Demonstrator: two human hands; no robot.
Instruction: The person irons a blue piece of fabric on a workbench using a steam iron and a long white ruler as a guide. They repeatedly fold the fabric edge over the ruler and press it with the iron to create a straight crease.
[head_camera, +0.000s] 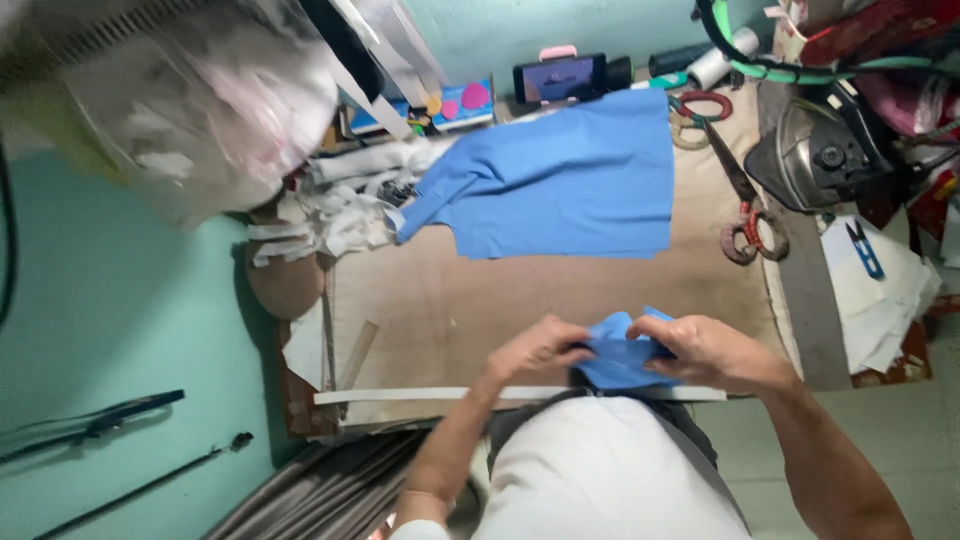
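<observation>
Both hands grip one small piece of blue cloth (622, 355) at the near edge of the work table (520, 300). From the head camera, the left hand (540, 348) pinches the cloth's left side with curled fingers, and the right hand (708, 352) closes on its right side, thumb on top. The cloth is bunched and folded between them, bright blue, with a pointed corner that stands up at 12 o'clock. Its lower part hangs a little over a long white ruler (420, 395) that lies along the table's front edge.

Each forearm comes up from the bottom of the view, the left one from 7 o'clock and the right one from 5 o'clock, and the wrists bend inward so the knuckles face each other. A white shirt covers the body between the arms.

At 12 o'clock from the hands, well apart, a large piece of blue fabric (570, 185) lies flat on the brown table top. At 2 o'clock, a big pair of scissors (745, 210) with red handles rests near the table's right side. Small blue snips (864, 248) lie on white paper further to 3 o'clock. A phone (558, 78) stands at the far edge, and white cloth scraps (340, 215) are piled at 10 o'clock.
</observation>
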